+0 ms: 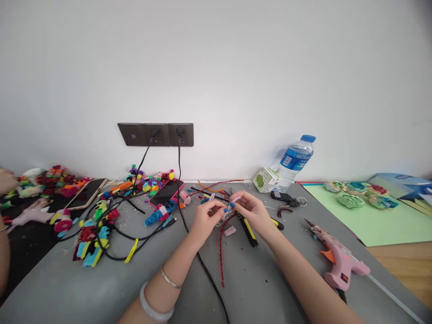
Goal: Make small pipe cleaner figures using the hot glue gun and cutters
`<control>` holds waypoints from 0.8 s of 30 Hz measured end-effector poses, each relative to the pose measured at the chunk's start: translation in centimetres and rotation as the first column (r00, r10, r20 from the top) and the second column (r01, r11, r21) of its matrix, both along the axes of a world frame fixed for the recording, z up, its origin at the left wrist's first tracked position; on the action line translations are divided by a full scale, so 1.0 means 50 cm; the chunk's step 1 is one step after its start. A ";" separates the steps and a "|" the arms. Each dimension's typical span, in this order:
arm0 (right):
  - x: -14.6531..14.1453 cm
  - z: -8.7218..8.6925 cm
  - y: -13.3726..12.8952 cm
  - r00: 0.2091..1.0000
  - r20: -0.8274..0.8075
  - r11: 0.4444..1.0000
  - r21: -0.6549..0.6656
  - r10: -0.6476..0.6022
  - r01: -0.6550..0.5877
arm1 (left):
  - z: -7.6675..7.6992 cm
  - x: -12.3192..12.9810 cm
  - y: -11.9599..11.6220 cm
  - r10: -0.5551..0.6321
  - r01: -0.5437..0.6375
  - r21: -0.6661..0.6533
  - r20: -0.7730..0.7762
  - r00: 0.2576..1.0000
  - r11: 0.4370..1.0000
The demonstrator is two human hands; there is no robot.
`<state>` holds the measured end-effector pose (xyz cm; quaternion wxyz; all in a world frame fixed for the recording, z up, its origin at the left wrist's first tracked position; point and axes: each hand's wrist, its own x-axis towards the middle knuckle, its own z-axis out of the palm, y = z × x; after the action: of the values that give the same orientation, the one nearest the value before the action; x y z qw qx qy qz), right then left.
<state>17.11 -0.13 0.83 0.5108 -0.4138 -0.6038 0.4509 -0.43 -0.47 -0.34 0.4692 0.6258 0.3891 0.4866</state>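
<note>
My left hand (206,219) and my right hand (252,213) meet above the middle of the grey table, each with thumb and fingertips pinched together. Between them is a pale lilac pipe cleaner (236,199), its ends poking up past the fingers; its middle is partly hidden. Below hangs or lies a dark red glittery pipe cleaner (221,256); I cannot tell whether it touches the fingers. Close under the hands are a small pinkish block (230,231) and pliers with black and yellow handles (249,230), partly covered by my right hand.
A pink glue gun (340,261) lies at right, near green paper (364,220). Behind stand a water bottle (295,162) and a small box (266,179), with keys (286,198) in front. Black cables (182,211), phones (166,192) and colourful pipe-cleaner figures (92,238) crowd the left. Another person's arm (4,252) shows there.
</note>
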 end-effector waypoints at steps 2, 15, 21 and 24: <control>-0.001 -0.003 -0.001 1.000 0.001 1.000 0.003 0.025 -0.025 | 0.002 0.000 0.001 -0.036 0.041 -0.071 0.065 0.997 0.997; 0.001 0.012 -0.008 0.983 0.144 0.990 0.103 -0.113 0.098 | 0.016 -0.004 -0.004 -0.224 0.287 -0.331 0.216 0.950 0.899; 0.002 0.013 -0.007 0.987 0.102 0.988 0.100 -0.124 0.114 | 0.020 -0.004 -0.008 -0.267 0.346 -0.353 0.254 0.930 0.869; 0.000 0.016 -0.008 0.993 0.042 0.992 0.071 -0.108 0.105 | 0.020 -0.005 -0.007 -0.271 0.346 -0.345 0.249 0.930 0.872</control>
<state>17.11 -0.54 1.62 0.5341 -0.4377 -0.6075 0.3925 -0.70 -0.81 0.67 0.6897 0.5259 0.3240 0.3778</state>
